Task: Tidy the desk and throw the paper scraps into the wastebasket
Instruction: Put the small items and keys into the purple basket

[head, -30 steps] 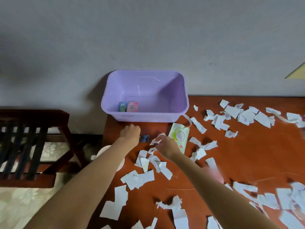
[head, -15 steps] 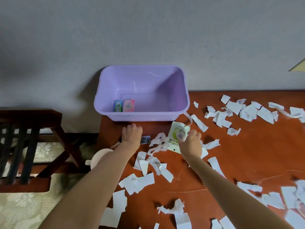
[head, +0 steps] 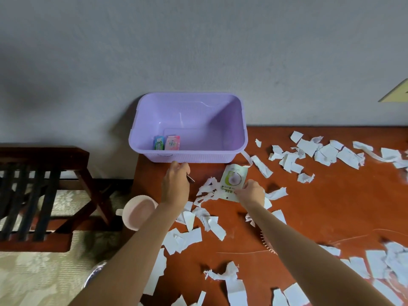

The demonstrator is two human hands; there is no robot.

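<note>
Leftmost, a dark wooden slatted bench [head: 44, 173] stood on the patterned floor against the grey wall, and just beside the desk's left edge a pale pink round bin [head: 139, 209] sat on the floor below. At the desk's far left corner a purple basket [head: 187, 155] rested against the wall, with a green pack [head: 159, 142] and a pink pack [head: 172, 142] side by side on its bottom. Just in front of the basket the left hand [head: 175, 184] was curled round a small dark object [head: 190, 178], whose tip stuck out to the right. White paper scraps [head: 207, 188] lay strewn over the red-brown desk [head: 331, 206]: between the two hands, nearer the camera, and well off to the right. Right of the heap between the hands a green and white packet [head: 234, 180] lay flat, and the right hand [head: 251, 192] pinched its near right corner with curled fingers
</note>
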